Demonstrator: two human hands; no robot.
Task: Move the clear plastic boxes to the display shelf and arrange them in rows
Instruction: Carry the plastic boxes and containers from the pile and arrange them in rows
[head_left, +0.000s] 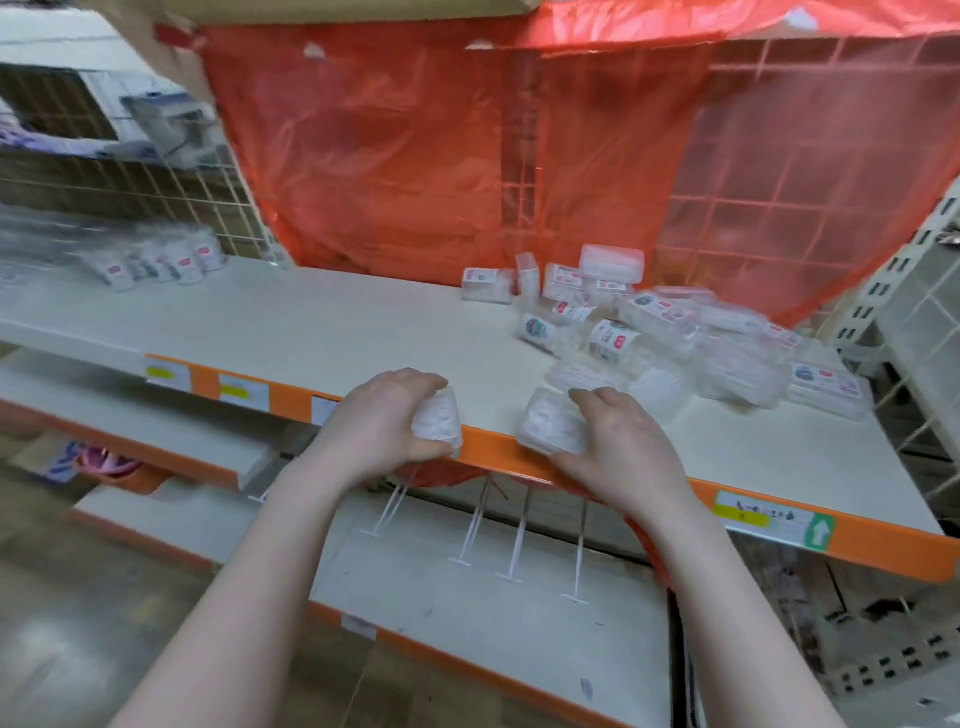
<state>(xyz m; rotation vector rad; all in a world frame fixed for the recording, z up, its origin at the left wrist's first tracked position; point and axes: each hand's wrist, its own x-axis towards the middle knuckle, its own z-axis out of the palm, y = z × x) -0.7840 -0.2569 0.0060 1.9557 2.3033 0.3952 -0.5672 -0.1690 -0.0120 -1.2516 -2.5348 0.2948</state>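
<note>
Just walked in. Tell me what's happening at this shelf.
A person is stocking a display shelf. The left hand grips one clear plastic box and the right hand grips another box, both at the shelf's orange front edge. A jumbled pile of boxes lies unsorted at the right, and a neat group of boxes stands far left.

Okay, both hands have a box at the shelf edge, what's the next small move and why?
Probably carry both clear plastic boxes left toward the standing row of boxes; left hand and right hand each grip one, and the white shelf between lies bare.
</note>
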